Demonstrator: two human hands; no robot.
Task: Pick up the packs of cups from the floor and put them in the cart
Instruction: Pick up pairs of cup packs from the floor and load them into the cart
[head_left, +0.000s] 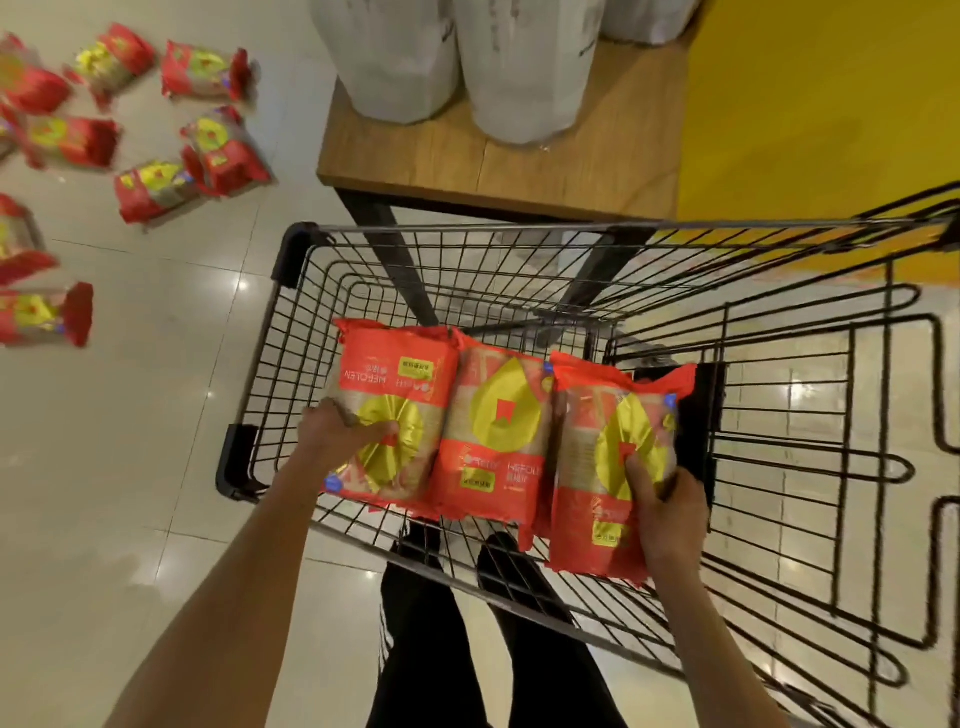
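Observation:
Three red-and-gold packs of cups are held side by side over the black wire cart (291, 332). My left hand (337, 431) grips the left pack (395, 374) from its outer side. My right hand (667, 509) grips the right pack (597, 467) at its lower right. The middle pack (493, 431) is squeezed between the two. All three hover inside the cart's basket, above its wire bottom. Several more packs (208, 150) lie scattered on the tiled floor at the upper left.
A wooden table (519, 166) with black legs stands just beyond the cart, with white bags (519, 67) on it. A yellow wall (821, 104) is at the upper right. My legs in dark trousers (431, 634) stand at the cart's near side.

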